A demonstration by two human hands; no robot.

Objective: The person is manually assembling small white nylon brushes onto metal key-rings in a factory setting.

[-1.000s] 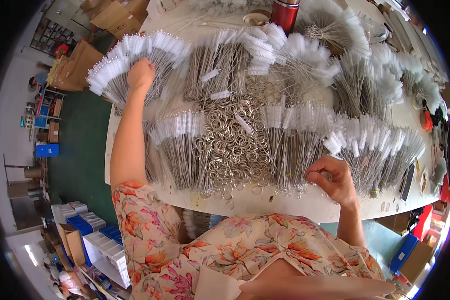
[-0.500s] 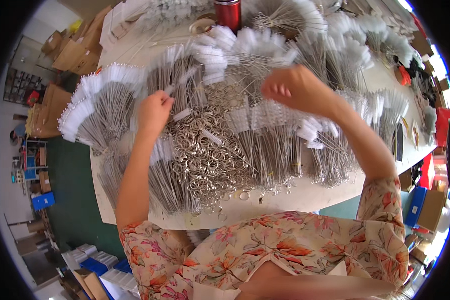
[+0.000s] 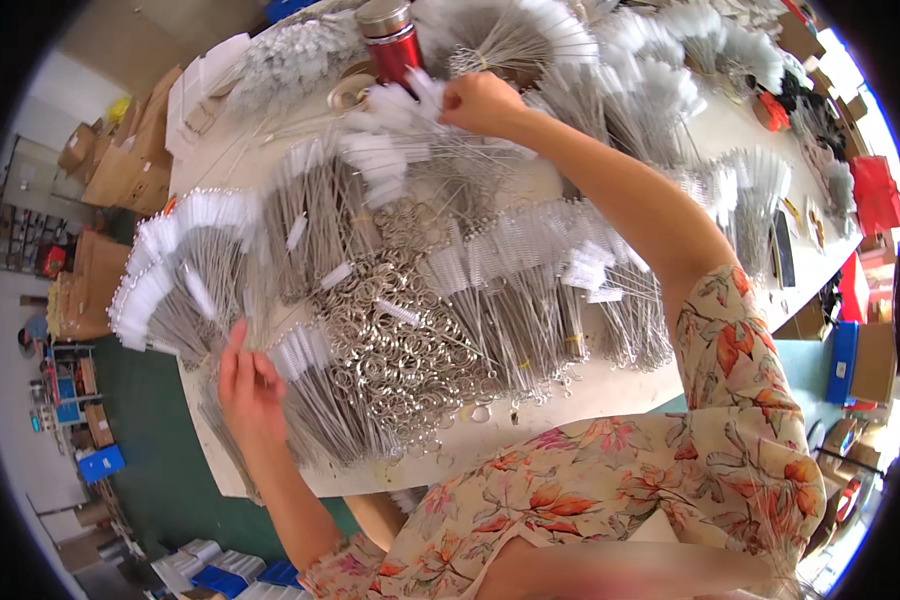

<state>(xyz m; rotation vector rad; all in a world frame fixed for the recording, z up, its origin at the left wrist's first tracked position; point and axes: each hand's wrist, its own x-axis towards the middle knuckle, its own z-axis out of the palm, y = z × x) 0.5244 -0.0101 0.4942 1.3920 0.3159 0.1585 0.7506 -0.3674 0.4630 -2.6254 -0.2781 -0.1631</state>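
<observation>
My left hand (image 3: 252, 392) is at the near left of the table, index finger stretched out and the others loosely curled, with nothing in it. Just beyond its fingertips a single white-bristled wire brush (image 3: 198, 292) lies over a fanned bundle of such brushes (image 3: 185, 225). My right hand (image 3: 482, 103) reaches to the far middle, its fingers closed on a white-bristled brush (image 3: 426, 92) at a loose pile of brushes (image 3: 375, 160). A heap of shiny metal rings (image 3: 410, 350) lies between the hands, nearer to me, with a few small brushes on top.
A red flask with a metal lid (image 3: 390, 45) and a roll of tape (image 3: 350, 93) stand beyond the pile. More brush bundles (image 3: 530, 290) spread to the right over the white table (image 3: 450, 440). Cardboard boxes (image 3: 130, 175) are stacked at the left.
My left hand has drawn back toward me and left and its fingers have opened; a brush lies beyond it. My right hand has moved away and left to the far brush pile.
</observation>
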